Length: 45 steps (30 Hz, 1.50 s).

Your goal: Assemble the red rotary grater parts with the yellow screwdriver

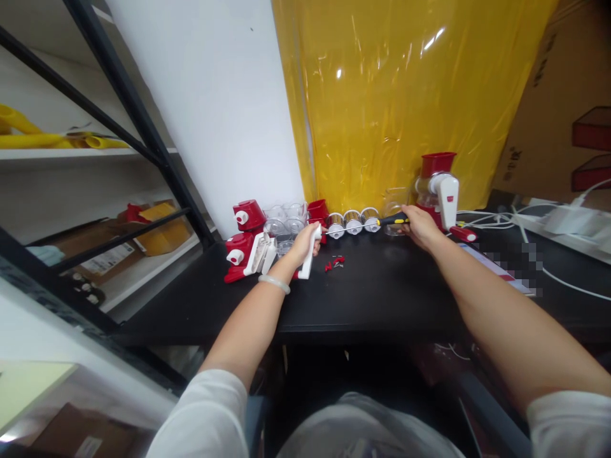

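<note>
My left hand (pixel 304 244) is closed around a white crank handle (pixel 311 253), held just above the black table. In my right hand (pixel 420 224) is a screwdriver (pixel 394 219) with a black and yellow grip. Its long shaft points left, and the tip meets the upper end of the crank handle by my left fingers; the exact contact is too small to tell. Several small red parts and bits of metal (pixel 337 261) lie on the table between my hands. Behind the shaft stand three metal grater drums (pixel 352 222) in a row.
At the left are red housings (pixel 238 249), more white handles (pixel 261 253) and clear plastic parts (pixel 285 219). An assembled red and white rotary grater (pixel 438 187) stands at the right, near white cables (pixel 491 219) and a tablet-like screen (pixel 491 264). A black shelf frame (pixel 124 102) borders the left.
</note>
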{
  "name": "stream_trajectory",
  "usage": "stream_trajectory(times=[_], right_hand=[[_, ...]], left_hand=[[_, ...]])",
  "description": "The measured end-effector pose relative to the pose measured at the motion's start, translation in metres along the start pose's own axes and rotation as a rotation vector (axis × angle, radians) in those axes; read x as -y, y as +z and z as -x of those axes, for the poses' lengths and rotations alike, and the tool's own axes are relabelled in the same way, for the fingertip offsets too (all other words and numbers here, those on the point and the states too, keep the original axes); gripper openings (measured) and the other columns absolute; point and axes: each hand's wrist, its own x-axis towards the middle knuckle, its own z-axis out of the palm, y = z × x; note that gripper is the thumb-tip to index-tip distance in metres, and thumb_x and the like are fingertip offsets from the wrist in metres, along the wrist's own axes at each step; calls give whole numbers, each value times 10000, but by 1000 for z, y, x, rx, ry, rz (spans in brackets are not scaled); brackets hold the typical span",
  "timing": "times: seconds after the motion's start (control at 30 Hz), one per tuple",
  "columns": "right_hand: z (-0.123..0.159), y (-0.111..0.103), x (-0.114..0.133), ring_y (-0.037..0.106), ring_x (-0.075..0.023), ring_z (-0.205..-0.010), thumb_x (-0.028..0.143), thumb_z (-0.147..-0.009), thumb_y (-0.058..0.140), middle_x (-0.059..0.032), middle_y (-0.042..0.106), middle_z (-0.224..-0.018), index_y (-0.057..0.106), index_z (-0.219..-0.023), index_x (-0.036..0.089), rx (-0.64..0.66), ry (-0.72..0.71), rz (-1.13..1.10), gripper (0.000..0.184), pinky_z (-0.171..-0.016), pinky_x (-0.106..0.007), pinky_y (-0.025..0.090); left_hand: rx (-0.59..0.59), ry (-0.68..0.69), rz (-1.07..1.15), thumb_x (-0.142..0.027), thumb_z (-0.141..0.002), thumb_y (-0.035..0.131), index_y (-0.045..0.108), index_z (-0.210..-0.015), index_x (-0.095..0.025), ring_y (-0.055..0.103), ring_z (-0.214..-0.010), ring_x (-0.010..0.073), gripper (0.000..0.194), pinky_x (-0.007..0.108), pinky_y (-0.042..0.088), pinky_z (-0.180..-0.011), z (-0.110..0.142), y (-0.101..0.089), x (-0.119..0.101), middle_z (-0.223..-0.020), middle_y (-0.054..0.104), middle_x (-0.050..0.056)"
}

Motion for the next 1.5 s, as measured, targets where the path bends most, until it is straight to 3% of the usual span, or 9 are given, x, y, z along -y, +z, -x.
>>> stream_trajectory(times=[0.17, 0.43, 0.53, 0.73, 0.87, 1.0, 1.1, 1.3, 1.5], right_hand=[[9, 4, 12, 551, -125, -550, 317, -706, 734, 23, 584, -704, 573, -797, 233, 13, 65, -228, 204, -537, -290, 510], [2, 3, 4, 414, -141, -422, 707, -811, 679, 35, 416, -486, 499, -716, 251, -98, 71, 54, 500, -446, -306, 421], [4, 7, 4, 356, -113, -417, 574, -793, 762, 66, 370, -472, 491, -717, 252, -42, 60, 29, 428, -463, -290, 439], [9, 8, 10, 553, -132, -569, 353, -655, 774, 25, 580, -735, 545, -805, 249, 7, 38, -214, 292, -533, -296, 512], [3, 3, 6, 541, -145, -538, 566, -715, 748, 12, 563, -684, 527, -780, 250, -25, 19, -150, 392, -482, -294, 478], [0, 4, 0, 392, -131, -408, 790, -795, 619, 47, 381, -474, 507, -719, 255, -72, 35, 58, 552, -440, -310, 439], [4, 8, 1, 358, -114, -419, 612, -790, 740, 65, 357, -462, 508, -714, 254, -43, 36, 35, 434, -455, -289, 449], [12, 13, 10, 564, -137, -650, 334, -663, 782, 23, 569, -763, 527, -768, 246, -64, 6, -251, 289, -530, -276, 525], [1, 7, 2, 538, -155, -518, 763, -776, 649, 5, 517, -595, 547, -760, 250, -123, 10, -56, 524, -449, -288, 466]], left_hand=[[4, 6, 28, -555, -965, 521, 638, -928, -173, 342, -326, 82, 401, 203, 226, -387, 3, 1, -2, -463, 388, -80], [21, 18, 17, -463, -1007, 438, 640, -947, -164, 338, -317, 96, 366, 211, 238, -380, 4, 2, -3, -439, 387, -75], [3, 37, 22, -508, -994, 471, 643, -939, -166, 353, -323, 93, 387, 208, 240, -385, 4, 1, -5, -447, 388, -77], [-42, 66, 12, -523, -980, 501, 640, -936, -167, 358, -338, 90, 385, 205, 254, -388, 5, 4, -4, -458, 399, -75], [-41, 63, -6, -515, -981, 497, 638, -948, -167, 350, -339, 92, 377, 207, 262, -386, 5, 6, -3, -459, 396, -79], [-49, 79, -5, -552, -965, 520, 646, -953, -168, 357, -341, 89, 404, 206, 267, -389, 5, 5, -3, -465, 393, -81], [-58, 93, 9, -548, -970, 511, 647, -946, -168, 349, -340, 87, 405, 209, 265, -390, 4, 4, -4, -465, 394, -79], [-64, 92, 4, -567, -959, 535, 649, -952, -167, 364, -344, 88, 416, 211, 268, -398, 4, 4, -4, -478, 401, -77], [-65, 88, -3, -581, -960, 525, 658, -970, -170, 364, -345, 87, 432, 207, 271, -401, 5, 5, -6, -482, 385, -81]])
